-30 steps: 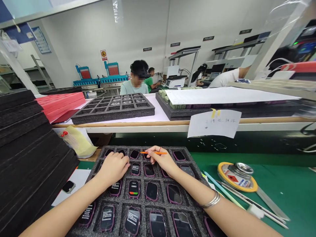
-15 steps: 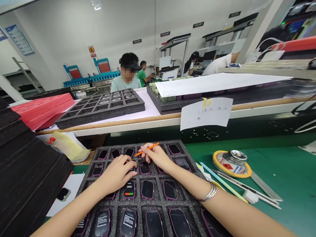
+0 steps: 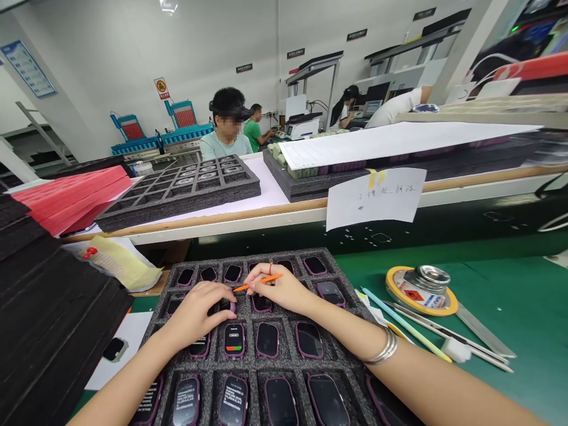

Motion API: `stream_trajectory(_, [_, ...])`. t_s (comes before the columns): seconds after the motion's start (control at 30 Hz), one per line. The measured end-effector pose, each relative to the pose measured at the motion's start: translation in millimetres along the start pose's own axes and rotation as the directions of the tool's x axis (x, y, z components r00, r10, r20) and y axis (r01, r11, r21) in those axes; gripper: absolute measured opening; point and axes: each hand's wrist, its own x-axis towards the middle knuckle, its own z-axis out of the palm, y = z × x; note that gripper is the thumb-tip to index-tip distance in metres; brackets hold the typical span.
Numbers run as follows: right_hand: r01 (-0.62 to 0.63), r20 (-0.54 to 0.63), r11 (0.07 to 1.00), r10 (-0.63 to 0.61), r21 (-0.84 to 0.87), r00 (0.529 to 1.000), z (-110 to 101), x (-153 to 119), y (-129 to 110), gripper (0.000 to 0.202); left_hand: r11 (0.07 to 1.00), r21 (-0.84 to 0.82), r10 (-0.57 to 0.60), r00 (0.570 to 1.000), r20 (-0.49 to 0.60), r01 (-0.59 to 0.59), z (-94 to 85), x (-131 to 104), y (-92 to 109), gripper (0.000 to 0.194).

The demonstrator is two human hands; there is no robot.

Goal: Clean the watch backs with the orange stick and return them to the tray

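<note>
A black foam tray holds rows of smartwatch bodies in purple cases, one to a pocket. My left hand is closed around a purple smartwatch in the second row from the back, thumb and fingers at its edges; the hand covers much of it. Between the fingers of my right hand is a thin orange stick, its tip pointing left close to that watch. Just in front, one smartwatch has a lit screen with a red and green bar. Others nearer me show white text or dark screens.
At right lie a round silver-capped can on a yellow tape roll, a blue pen-like stick and tweezers. Black foam is stacked at left. A shelf edge runs behind the tray; a co-worker sits beyond.
My right hand has brought the orange stick down and left, its tip now by the watch under my left hand. That watch's purple edge shows tilted up between my left fingers.
</note>
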Motion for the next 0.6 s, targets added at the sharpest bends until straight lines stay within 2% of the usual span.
stream_trajectory(0.2, [0.000,0.052,0.999,0.002,-0.048,0.999,0.3,-2.9,0.7,0.016,1.000,-0.021,0.010,1.000,-0.021,-0.010,0.2,1.0,-0.7,0.017])
stream_trajectory(0.6, [0.002,0.070,0.997,0.003,-0.072,0.998,0.2,-3.2,2.2,0.022,1.000,-0.018,0.023,0.999,-0.044,-0.024,1.7,0.4,-1.2,0.016])
